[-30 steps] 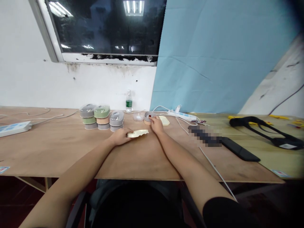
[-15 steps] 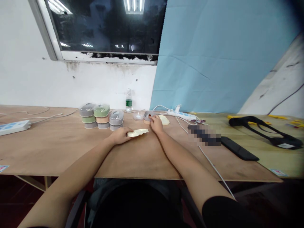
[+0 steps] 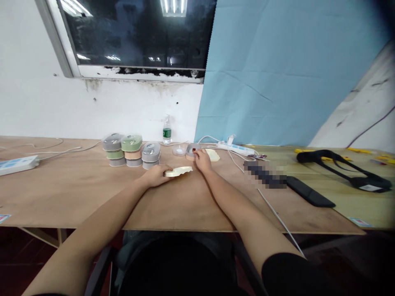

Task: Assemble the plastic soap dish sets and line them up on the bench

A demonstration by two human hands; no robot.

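My left hand [image 3: 156, 176] is closed on a flat cream-coloured piece with a wavy edge [image 3: 179, 171], which it holds just above or against the table. Further right, my right hand [image 3: 203, 160] reaches to a shallow round container [image 3: 193, 157]. Its fingers are pinched at a small dark-red piece [image 3: 194, 150] over the container; what exactly the piece is, I cannot make out. A clear round lid [image 3: 179, 149] lies beside the container. Behind my right hand is a second cream-coloured piece [image 3: 212, 155], lying on the table.
Left of my hands stand stacked lidded boxes in grey [image 3: 151, 153], green [image 3: 131, 143] and peach. A water bottle [image 3: 167, 130] stands by the wall. Power strips [image 3: 236, 148], a white cable [image 3: 274, 211], a black phone-like slab [image 3: 310, 191] and a black headband frame [image 3: 345, 174] lie around.
Almost nothing differs. My right fingertips and the dark-red piece have shifted very slightly; my left hand keeps its grip on the cream-coloured piece.
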